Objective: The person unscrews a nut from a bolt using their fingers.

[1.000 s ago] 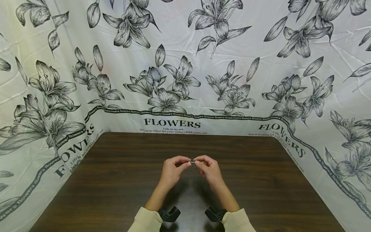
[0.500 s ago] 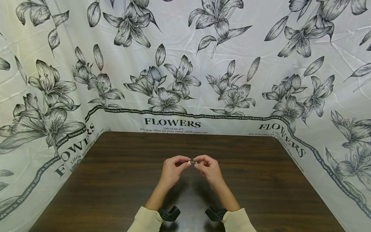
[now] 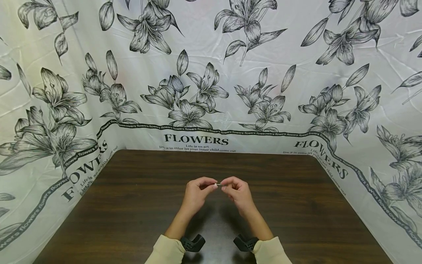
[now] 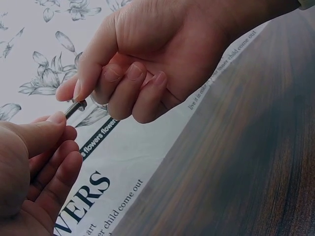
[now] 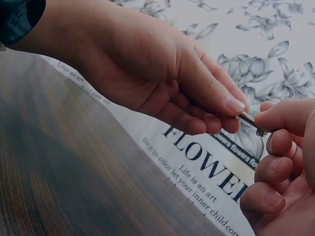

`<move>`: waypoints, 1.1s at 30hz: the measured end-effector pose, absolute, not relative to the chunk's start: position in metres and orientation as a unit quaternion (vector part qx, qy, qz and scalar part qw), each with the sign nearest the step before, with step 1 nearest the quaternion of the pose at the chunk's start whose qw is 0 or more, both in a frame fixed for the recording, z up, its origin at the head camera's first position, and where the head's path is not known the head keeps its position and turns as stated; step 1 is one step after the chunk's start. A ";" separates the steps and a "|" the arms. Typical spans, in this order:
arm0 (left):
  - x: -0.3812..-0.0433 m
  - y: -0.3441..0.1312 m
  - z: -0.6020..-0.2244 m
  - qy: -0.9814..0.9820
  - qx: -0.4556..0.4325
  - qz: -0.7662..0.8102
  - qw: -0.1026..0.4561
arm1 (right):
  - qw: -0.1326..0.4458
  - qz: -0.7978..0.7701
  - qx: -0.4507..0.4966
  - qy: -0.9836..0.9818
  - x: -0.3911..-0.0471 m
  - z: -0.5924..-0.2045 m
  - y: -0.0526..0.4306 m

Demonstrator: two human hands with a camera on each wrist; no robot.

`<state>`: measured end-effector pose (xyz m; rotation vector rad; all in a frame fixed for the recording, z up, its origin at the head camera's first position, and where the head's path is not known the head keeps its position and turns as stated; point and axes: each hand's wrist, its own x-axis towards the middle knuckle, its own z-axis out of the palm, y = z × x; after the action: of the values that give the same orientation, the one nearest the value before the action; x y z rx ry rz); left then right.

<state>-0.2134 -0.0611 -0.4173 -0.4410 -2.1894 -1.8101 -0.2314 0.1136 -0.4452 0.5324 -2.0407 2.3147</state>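
A small metal bolt (image 3: pixel 219 184) is held level between both hands above the table. My left hand (image 3: pixel 195 196) pinches one end between thumb and forefinger. At the other end, the thumb and forefinger of my right hand (image 3: pixel 242 198) pinch the bolt. Threads show on the bolt's shaft (image 4: pixel 72 110) in the left wrist view. Beside my right fingertips is a wider piece (image 5: pixel 261 132), seen in the right wrist view; whether it is the head or a nut, I cannot tell. Both ends are partly hidden by fingers. My right hand's other fingers are curled towards the palm.
The dark wood-grain table (image 3: pixel 148 176) spreads below the hands. White cloth (image 3: pixel 204 47) printed with black flowers and lettering hangs behind it and along both sides. A black device (image 3: pixel 192 244) sits on the left wrist, and another black device (image 3: pixel 245 244) on the right.
My right thumb and forefinger have shifted slightly on the end of the bolt, first leftward, then back. My left hand stays in place with its pinch.
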 end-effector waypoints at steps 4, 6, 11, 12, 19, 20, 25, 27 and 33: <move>-0.213 -0.061 -0.417 -0.757 -0.153 -0.620 0.137 | 0.017 0.740 0.144 -0.656 -0.235 -0.451 0.113; -0.213 -0.061 -0.417 -0.758 -0.155 -0.618 0.138 | 0.023 0.735 0.125 -0.666 -0.236 -0.452 0.112; -0.213 -0.060 -0.416 -0.758 -0.155 -0.618 0.137 | 0.012 0.707 0.091 -0.701 -0.236 -0.453 0.111; -0.213 -0.060 -0.416 -0.759 -0.155 -0.618 0.137 | 0.007 0.702 0.088 -0.707 -0.236 -0.454 0.111; -0.212 -0.060 -0.416 -0.763 -0.153 -0.612 0.139 | -0.011 0.692 0.083 -0.717 -0.236 -0.455 0.111; -0.212 -0.060 -0.416 -0.763 -0.153 -0.612 0.138 | -0.013 0.692 0.083 -0.717 -0.237 -0.455 0.111; -0.212 -0.060 -0.417 -0.761 -0.153 -0.615 0.137 | -0.028 0.694 0.085 -0.715 -0.237 -0.453 0.112; -0.212 -0.060 -0.417 -0.761 -0.153 -0.616 0.138 | -0.036 0.695 0.088 -0.713 -0.236 -0.450 0.112; -0.212 -0.061 -0.416 -0.759 -0.151 -0.618 0.137 | -0.035 0.701 0.110 -0.704 -0.224 -0.429 0.111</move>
<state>-0.2122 -0.0607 -0.4163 -0.4369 -2.1970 -1.7882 -0.2239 0.1111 -0.4294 0.3550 -2.2625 2.2508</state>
